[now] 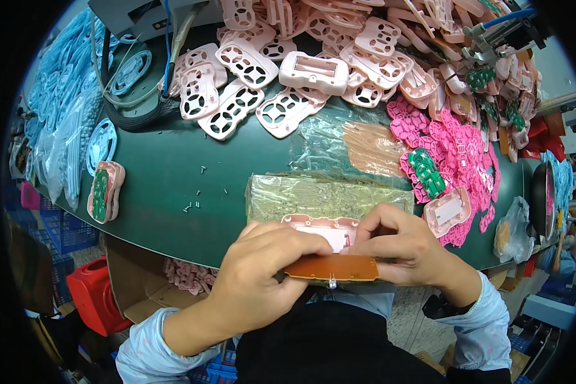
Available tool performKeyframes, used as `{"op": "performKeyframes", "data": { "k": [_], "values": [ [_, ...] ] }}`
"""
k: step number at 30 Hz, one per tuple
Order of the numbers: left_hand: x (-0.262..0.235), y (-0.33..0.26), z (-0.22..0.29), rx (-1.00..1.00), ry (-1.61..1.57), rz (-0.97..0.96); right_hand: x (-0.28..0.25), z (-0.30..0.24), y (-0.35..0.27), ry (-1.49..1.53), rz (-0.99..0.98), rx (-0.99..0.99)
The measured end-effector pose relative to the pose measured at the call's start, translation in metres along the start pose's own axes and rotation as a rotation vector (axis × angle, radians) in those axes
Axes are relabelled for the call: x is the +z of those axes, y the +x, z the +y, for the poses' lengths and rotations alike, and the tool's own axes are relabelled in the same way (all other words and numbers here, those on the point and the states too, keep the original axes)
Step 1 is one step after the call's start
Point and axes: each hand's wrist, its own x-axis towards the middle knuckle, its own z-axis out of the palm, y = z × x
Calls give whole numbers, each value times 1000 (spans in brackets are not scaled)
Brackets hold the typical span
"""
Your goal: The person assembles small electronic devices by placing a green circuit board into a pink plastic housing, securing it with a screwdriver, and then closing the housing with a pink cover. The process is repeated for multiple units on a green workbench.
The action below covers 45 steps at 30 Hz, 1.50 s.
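Both hands work together at the near edge of the green table (160,173). My left hand (262,269) and my right hand (400,246) hold a pale pink plastic housing (320,228) with a white window, and against its near side a flat orange-brown circuit board (331,267). Left fingers pinch the board's left end; right fingers curl over the housing's right end and the board. A small metal part sticks out under the board's lower edge.
A clear bag of small screws (326,192) lies just beyond the hands. Pink housings (249,64) are heaped at the back, magenta button pads (454,147) and green boards (427,171) at right, blue parts (64,115) at left. Loose screws (195,198) dot the table.
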Motion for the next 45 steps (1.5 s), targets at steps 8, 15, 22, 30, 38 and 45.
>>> {"op": "performKeyframes", "data": {
  "k": [8, 15, 22, 30, 38, 45],
  "values": [
    [-7, 9, -12, 396, 139, -109, 9, -11, 3, -112, 102, 58],
    [-15, 8, -11, 521, 323, -277, -7, -10, 5, -37, -50, -29],
    [-14, 10, -2, 551, 402, -320, -8, -9, 2, -75, -59, -62],
    [-5, 7, -1, 564, 469, -262, -7, -2, 3, -136, -41, -201],
    [-4, 0, 5, 559, 478, -139, -4, -15, -1, -222, -35, -124],
    [-12, -13, 8, 455, 548, -175, 10, -34, -5, -218, 64, 63]
  ]
}}
